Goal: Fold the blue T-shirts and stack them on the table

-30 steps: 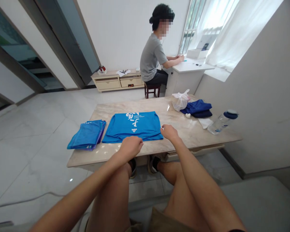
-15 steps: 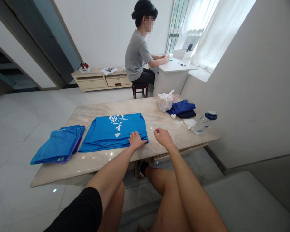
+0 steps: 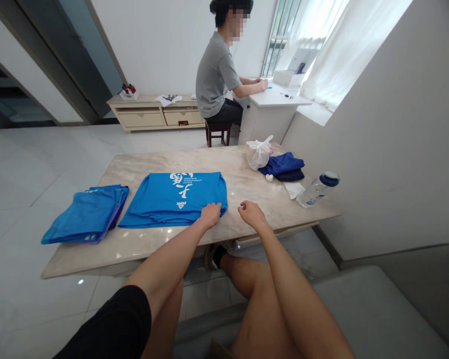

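A blue T-shirt [image 3: 164, 197] with white printed lettering lies folded into a flat rectangle on the marble-look table [image 3: 232, 162]. At its near right corner, my left hand [image 3: 211, 214] has its fingers curled over the fabric and grips the edge. My right hand [image 3: 251, 213] is held just right of the shirt, apart from it. Its fingers are curled in, with nothing visible in them. To the left, a stack of folded blue and purple shirts [image 3: 90, 212] overhangs the table's left end.
Toward the back right are a white plastic bag [image 3: 259, 153], dark blue folded cloth [image 3: 284, 164] and a white paper [image 3: 294, 189]. A clear water bottle [image 3: 316, 192] with a blue lid stands near the wall. Beyond, a person [image 3: 217, 75] sits at a white desk [image 3: 277, 99].
My left hand's fingers have gone from spread flat on the shirt to curled at its right corner. My right hand stays nearly in place. The view has shifted slightly.
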The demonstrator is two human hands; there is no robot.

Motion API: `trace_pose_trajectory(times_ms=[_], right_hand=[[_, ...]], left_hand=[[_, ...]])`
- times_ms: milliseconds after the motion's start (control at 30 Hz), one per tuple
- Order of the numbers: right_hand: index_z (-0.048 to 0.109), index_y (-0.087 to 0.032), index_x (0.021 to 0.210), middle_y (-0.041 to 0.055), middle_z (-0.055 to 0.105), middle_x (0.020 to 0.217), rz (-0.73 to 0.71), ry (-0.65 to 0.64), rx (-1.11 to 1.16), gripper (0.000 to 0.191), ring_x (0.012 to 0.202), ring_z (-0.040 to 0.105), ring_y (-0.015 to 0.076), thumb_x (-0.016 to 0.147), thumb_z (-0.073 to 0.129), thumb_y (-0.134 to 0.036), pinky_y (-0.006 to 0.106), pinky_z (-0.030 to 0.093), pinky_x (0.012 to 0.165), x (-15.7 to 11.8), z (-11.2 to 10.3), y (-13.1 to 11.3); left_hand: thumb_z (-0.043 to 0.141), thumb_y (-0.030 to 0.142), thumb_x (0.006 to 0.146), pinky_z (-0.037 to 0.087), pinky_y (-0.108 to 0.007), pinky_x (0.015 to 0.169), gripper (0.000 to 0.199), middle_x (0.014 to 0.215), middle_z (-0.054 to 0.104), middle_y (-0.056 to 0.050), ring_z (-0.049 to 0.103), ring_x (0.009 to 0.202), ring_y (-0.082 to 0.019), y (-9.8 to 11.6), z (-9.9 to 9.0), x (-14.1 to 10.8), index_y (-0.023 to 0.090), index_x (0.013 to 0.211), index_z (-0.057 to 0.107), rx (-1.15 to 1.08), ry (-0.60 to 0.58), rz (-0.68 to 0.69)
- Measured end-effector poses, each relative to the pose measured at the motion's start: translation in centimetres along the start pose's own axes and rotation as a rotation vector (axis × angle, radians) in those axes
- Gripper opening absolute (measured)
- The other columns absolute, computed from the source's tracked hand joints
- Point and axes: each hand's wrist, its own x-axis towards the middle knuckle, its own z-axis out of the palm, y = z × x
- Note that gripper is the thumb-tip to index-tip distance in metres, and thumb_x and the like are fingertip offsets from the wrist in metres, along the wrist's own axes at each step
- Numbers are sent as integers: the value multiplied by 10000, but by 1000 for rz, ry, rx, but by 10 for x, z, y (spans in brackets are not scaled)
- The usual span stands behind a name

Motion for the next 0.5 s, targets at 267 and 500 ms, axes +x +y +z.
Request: trace_pose_trajectory(times_ms=[267,500], right_hand=[[827,-131,1220,194,799,1304,37,-67,-23,293,1276,731,288,1009,641,-214,293,519,1049,15,17,-7],[844,-113,1039,186,839,1142,157,-41,116,170,1143,779,280,917,731,-152,279,567,977,37,36,-30]], left_hand=[[775,250,881,547,-357,1044,254,1254,805,-79,732,1232,-295,-47,-7,-20,274,1134,766,-47,-183,218],[803,328,824,560,-356,1020,237,1168,813,-76,737,1167,-299,-104,-19,-43,264,1050,765,-41,-195,218]])
